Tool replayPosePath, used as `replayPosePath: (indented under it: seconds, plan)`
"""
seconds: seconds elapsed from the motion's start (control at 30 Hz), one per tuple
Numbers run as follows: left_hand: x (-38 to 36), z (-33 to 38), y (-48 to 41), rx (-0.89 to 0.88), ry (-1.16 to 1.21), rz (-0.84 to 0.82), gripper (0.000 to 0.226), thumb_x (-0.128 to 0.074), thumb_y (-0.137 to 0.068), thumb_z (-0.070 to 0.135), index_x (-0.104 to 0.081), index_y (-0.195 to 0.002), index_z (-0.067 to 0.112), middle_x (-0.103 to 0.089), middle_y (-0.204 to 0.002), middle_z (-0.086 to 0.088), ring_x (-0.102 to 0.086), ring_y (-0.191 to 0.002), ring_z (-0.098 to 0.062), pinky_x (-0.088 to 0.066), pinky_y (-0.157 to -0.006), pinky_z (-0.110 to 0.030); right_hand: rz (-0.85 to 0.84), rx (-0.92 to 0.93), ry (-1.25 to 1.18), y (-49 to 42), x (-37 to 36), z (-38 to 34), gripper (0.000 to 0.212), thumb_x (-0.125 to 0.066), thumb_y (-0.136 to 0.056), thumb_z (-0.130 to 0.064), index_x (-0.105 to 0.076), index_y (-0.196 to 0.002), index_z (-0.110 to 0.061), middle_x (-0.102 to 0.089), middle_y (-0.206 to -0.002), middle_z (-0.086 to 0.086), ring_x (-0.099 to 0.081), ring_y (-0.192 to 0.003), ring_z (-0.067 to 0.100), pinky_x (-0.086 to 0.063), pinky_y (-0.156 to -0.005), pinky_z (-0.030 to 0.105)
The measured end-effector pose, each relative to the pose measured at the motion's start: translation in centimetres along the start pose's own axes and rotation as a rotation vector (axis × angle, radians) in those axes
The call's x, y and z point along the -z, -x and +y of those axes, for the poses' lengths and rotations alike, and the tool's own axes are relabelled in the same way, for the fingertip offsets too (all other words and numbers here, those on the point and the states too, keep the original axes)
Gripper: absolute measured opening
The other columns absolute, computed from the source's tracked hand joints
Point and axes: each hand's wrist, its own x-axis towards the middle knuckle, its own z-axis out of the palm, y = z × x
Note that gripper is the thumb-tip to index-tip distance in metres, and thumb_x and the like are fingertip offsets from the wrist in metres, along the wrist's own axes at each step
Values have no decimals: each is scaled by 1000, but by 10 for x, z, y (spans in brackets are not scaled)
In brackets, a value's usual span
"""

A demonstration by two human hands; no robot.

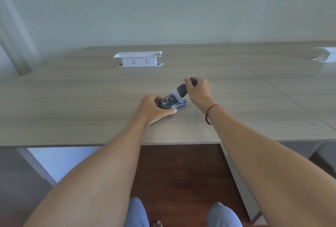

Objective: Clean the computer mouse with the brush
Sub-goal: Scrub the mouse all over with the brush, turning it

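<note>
I have the mouse [171,104] on the desk [91,99], a little right of the middle and well in from the near edge. My left hand [154,108] is clamped on its 9 o'clock end, thumb laid along the near side. My right hand [198,92] is curled round the dark handle of the brush [181,91], which slants in from 1 o'clock so its pale bristles sit on the mouse's top at the far end. The two hands are near each other but not touching.

This looks like mid-brushing. To do it well I would keep the left hand pinning the mouse flat and make short, light strokes out toward 1 o'clock, away from my own fingers. I would let the bristle tips work into the grooves rather than flatten. The dark face carries pale lettering; I cannot tell whether that is the top or the underside.

The main obstacle is my own left hand, which covers part of the mouse, so I judge a re-grip or a turn will be needed. A white socket box [139,59] stands at 11 o'clock, well apart. Another white box [325,55] sits far off at 2 o'clock, beyond a seam [272,85] in the desk. A red string [209,116] circles my right wrist.
</note>
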Motion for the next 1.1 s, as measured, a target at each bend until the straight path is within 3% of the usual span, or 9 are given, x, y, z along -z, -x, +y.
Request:
replayPosePath:
  seconds: [0.1,0.27,0.33,0.47,0.63,0.83,0.97,1.1]
  plan:
    - [-1,-1,1,-16,-1,19,40,-90,-57,39,-71,-81,14,-61,-68,7,-53,-59,-5,-37,-55,-17,45,10,-4,-2,5,-2,32,-51,-97,-32,-62,-92,-2,-58,-84,5,-51,-79,21,-35,-65,26]
    - [0,1,2,-31,-24,29,36,-89,-59,39,-71,-78,15,-57,-64,10,-49,-55,-2,-34,-51,-14,-44,19,-14,-3,2,-10,37,-54,-95,-33,-48,-64,-12,-42,-59,-2,-38,-55,14,-29,-42,15]
    - [0,1,2,-33,-19,28,37,-89,-58,40,-71,-78,14,-57,-64,9,-50,-56,-3,-34,-52,-16,-38,-11,7,-1,1,-4,34,-53,-96,-31,-51,-69,-10,-47,-63,1,-42,-62,19,-30,-51,24]
    - [-1,0,2,-28,5,36,37,-90,-57,39,-72,-77,13,-59,-64,8,-51,-55,-5,-36,-53,-18,55,-66,7,-2,7,3,33,-49,-98,-30,-62,-99,1,-56,-89,7,-48,-83,22,-32,-69,24]
    - [-1,0,2,-52,-1,36,33,-89,-58,38,-72,-74,15,-60,-62,10,-51,-56,-3,-36,-53,-17,89,-82,-59,-7,9,-4,31,-50,-97,-33,-55,-83,-6,-48,-67,-2,-47,-76,23,-35,-68,29]
    - [-3,-3,0,-28,13,50,42,-90,-54,42,-70,-78,14,-63,-69,7,-53,-57,-3,-35,-53,-16,35,37,28,1,1,5,32,-53,-97,-28,-62,-105,1,-56,-89,5,-50,-83,21,-35,-72,26]
    - [-3,-4,-1,-12,13,81,45,-90,-52,45,-69,-75,14,-61,-68,6,-53,-58,-5,-35,-53,-17,-48,146,113,6,1,2,33,-53,-97,-31,-61,-99,2,-58,-83,5,-51,-77,22,-35,-67,25]
    - [-5,-3,1,-20,-9,89,42,-89,-50,50,-67,-65,18,-62,-61,4,-54,-56,-7,-37,-53,-21,-5,136,14,4,4,-11,34,-52,-97,-35,-60,-92,-2,-57,-82,5,-50,-77,22,-37,-67,28]
